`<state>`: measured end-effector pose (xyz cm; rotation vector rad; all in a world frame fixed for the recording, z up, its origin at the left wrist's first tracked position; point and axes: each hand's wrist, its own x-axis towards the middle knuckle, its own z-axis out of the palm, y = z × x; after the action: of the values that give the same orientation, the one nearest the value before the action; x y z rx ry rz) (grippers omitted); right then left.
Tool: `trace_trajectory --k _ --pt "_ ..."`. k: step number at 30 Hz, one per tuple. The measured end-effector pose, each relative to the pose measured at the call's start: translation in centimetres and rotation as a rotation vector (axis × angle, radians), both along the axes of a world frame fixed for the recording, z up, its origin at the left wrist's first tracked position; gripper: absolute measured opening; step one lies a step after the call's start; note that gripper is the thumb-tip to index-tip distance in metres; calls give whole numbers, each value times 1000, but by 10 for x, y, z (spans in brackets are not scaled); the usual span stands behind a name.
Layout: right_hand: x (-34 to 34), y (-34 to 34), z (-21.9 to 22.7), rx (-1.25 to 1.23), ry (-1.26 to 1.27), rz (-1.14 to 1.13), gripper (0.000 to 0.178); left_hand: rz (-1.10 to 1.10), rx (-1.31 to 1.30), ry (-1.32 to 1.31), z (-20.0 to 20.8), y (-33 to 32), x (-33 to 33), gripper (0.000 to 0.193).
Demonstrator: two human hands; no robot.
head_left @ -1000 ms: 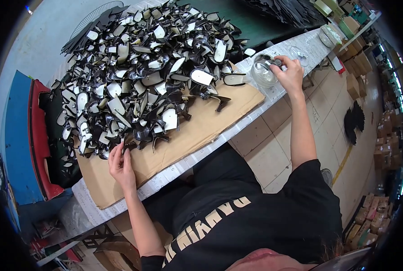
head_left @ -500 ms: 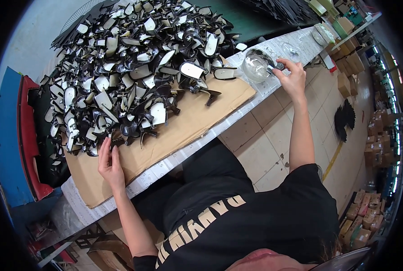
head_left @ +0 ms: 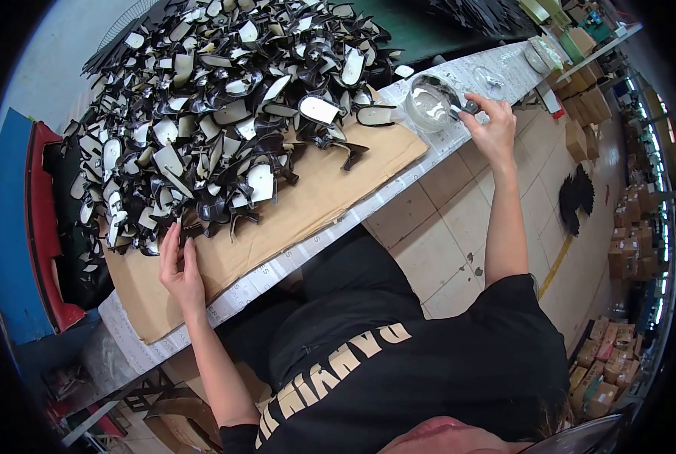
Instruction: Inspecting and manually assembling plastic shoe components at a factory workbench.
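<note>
A large heap of glossy black curved pieces with pale flat faces (head_left: 319,110), which look like shoe heels, covers most of a brown cardboard sheet (head_left: 277,231). At the near left edge of this heap is my left hand (head_left: 182,276). Its fingers are stretched out, with the tips against the dark pieces and the thumb apart. My right hand (head_left: 495,136) pinches a small dark-ended tool (head_left: 470,107) at the rim of a clear round bowl (head_left: 429,106). The tool's kind is not clear, as fingers cover part of it.
The cardboard lies on a long table with a pale printed covering (head_left: 368,210). A clear round dish (head_left: 489,78) sits beyond the bowl. Red and blue panels (head_left: 50,234) stand at left. Cardboard boxes (head_left: 626,246) are stacked at right, near a black bundle (head_left: 576,199) on the tiled floor.
The whole view has shifted slightly. My left thumb and fingers remain at the heap's edge, and my right hand still holds the tool by the bowl, tilted a little differently.
</note>
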<state>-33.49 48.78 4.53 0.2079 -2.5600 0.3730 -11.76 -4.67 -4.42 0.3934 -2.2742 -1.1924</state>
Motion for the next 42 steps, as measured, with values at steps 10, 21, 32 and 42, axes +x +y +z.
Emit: trace_trajectory --k 10,21,32,42 --pt "6 -1 2 32 42 24 35 -6 0 -1 2 2 -1 36" --pt "17 4 13 12 92 -38 34 13 -46 8 2 7 -5 35" --pt "27 0 -4 -50 91 -66 31 46 98 69 -17 -18 2 23" --pt "77 -122 11 -1023 -337 566 32 -86 1295 122 27 27 39 32"
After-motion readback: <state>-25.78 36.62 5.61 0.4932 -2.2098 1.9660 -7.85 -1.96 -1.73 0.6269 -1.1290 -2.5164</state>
